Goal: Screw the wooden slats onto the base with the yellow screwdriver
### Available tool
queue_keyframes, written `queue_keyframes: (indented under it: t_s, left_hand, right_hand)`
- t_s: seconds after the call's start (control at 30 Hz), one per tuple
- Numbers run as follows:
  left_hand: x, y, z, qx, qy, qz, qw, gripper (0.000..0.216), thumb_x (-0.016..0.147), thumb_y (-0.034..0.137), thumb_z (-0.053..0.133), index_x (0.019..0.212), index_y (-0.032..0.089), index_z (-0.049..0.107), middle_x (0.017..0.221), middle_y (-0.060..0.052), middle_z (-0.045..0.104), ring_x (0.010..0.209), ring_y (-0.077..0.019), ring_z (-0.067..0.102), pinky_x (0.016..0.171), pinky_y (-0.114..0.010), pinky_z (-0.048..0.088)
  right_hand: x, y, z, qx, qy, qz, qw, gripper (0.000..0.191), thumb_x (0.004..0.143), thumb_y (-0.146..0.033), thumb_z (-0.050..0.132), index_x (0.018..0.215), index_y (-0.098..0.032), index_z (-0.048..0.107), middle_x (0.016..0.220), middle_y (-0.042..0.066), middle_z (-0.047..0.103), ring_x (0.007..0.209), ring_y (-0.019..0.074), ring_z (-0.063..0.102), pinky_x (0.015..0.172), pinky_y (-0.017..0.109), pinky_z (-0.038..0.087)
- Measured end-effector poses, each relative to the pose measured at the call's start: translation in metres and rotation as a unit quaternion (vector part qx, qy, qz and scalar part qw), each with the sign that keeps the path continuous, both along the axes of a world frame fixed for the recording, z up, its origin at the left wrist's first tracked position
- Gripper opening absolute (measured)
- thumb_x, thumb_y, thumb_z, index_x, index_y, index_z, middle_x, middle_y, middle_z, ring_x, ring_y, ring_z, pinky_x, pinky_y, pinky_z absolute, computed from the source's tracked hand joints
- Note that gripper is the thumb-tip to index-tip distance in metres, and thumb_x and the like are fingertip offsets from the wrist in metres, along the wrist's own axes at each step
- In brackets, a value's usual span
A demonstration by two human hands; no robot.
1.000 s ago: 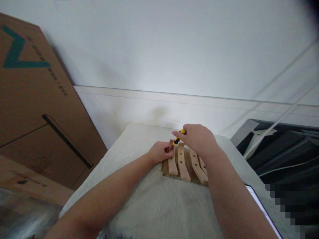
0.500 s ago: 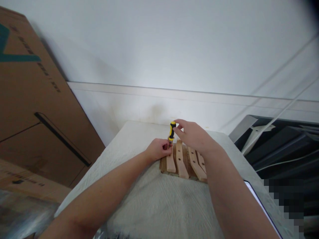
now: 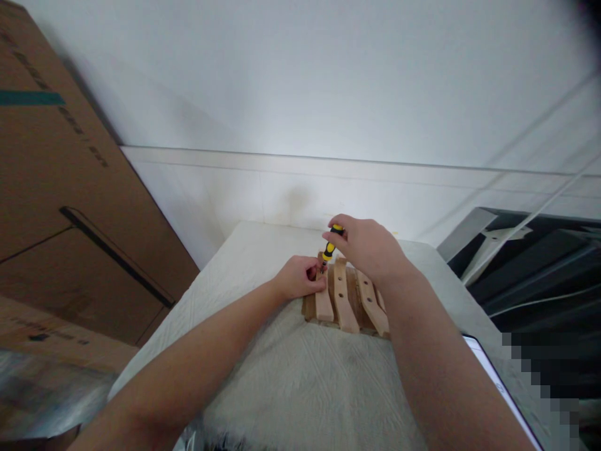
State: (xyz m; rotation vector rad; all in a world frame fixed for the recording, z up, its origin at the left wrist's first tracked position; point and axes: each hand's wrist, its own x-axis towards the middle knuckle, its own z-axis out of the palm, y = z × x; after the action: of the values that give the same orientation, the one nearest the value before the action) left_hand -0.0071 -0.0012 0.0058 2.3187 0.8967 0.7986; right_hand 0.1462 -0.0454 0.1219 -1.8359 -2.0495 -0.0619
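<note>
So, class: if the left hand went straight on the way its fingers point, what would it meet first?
Most likely the screwdriver: its metal shaft slants down just by the left hand, over the leftmost wooden piece. Depth is unclear, so they may already touch.

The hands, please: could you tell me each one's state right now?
Left hand: fingers curled at the leftmost wooden piece; grip cannot be told.
Right hand: closed on the screwdriver.

Wooden board point(image 3: 308, 309) on cloth-covered table point(image 3: 291, 376)
</note>
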Motion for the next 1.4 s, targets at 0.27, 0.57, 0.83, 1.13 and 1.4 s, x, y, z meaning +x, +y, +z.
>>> queue_keyframes:
  t_s: [0.27, 0.57, 0.83, 1.13, 1.4]
  left_hand:
    - [0.000, 0.002, -0.002, 0.021, -0.008, -0.005, 1.000, 0.014, 0.066, 0.026, 0.058, 0.060, 0.014, 0.053, 0.049, 0.007, 0.042, 0.047, -0.0047, 0.035, 0.050, -0.019, 0.027]
    - [0.002, 0.000, 0.001, 0.008, -0.009, 0.007, 1.000, 0.016, 0.065, 0.024, 0.057, 0.056, 0.015, 0.048, 0.049, 0.007, 0.041, 0.046, -0.0041, 0.034, 0.049, -0.018, 0.028]
    - [0.002, 0.002, 0.001, 0.023, 0.011, 0.006, 1.000, 0.014, 0.065, 0.024, 0.057, 0.057, 0.015, 0.050, 0.049, 0.007, 0.043, 0.047, -0.0048, 0.034, 0.050, -0.019, 0.028]
    - [0.002, 0.003, 0.000, 0.031, 0.021, 0.007, 0.999, 0.018, 0.067, 0.028, 0.058, 0.058, 0.015, 0.049, 0.049, 0.007, 0.044, 0.047, -0.0047, 0.035, 0.050, -0.019, 0.028]
    - [0.002, 0.003, 0.000, 0.039, 0.015, 0.003, 0.999, 0.022, 0.067, 0.028, 0.057, 0.054, 0.015, 0.044, 0.048, 0.007, 0.041, 0.047, -0.0045, 0.033, 0.050, -0.019, 0.027]
  right_hand:
    - [0.003, -0.004, 0.005, -0.003, -0.009, 0.023, 1.000, 0.034, 0.087, -0.042, 0.045, 0.095, -0.018, 0.068, 0.082, 0.009, 0.069, 0.072, 0.0211, 0.061, 0.063, 0.030, 0.041]
    - [-0.004, 0.000, -0.001, 0.008, 0.022, 0.084, 0.996, 0.035, 0.090, -0.033, 0.043, 0.118, -0.019, 0.060, 0.106, 0.011, 0.067, 0.096, 0.0219, 0.060, 0.078, 0.031, 0.042]
    - [0.003, 0.000, 0.000, 0.019, -0.044, -0.008, 0.999, 0.041, 0.087, -0.051, 0.044, 0.083, -0.017, 0.066, 0.076, 0.011, 0.067, 0.072, 0.0226, 0.060, 0.065, 0.032, 0.040]
    - [0.002, -0.003, 0.003, -0.013, 0.016, 0.104, 0.994, 0.035, 0.093, -0.029, 0.039, 0.113, -0.013, 0.062, 0.106, 0.014, 0.068, 0.100, 0.0242, 0.061, 0.082, 0.032, 0.043]
    - [0.007, -0.007, 0.005, -0.050, 0.066, 0.130, 0.988, 0.042, 0.090, -0.025, 0.042, 0.131, -0.020, 0.052, 0.122, 0.008, 0.062, 0.109, 0.0211, 0.056, 0.088, 0.032, 0.043]
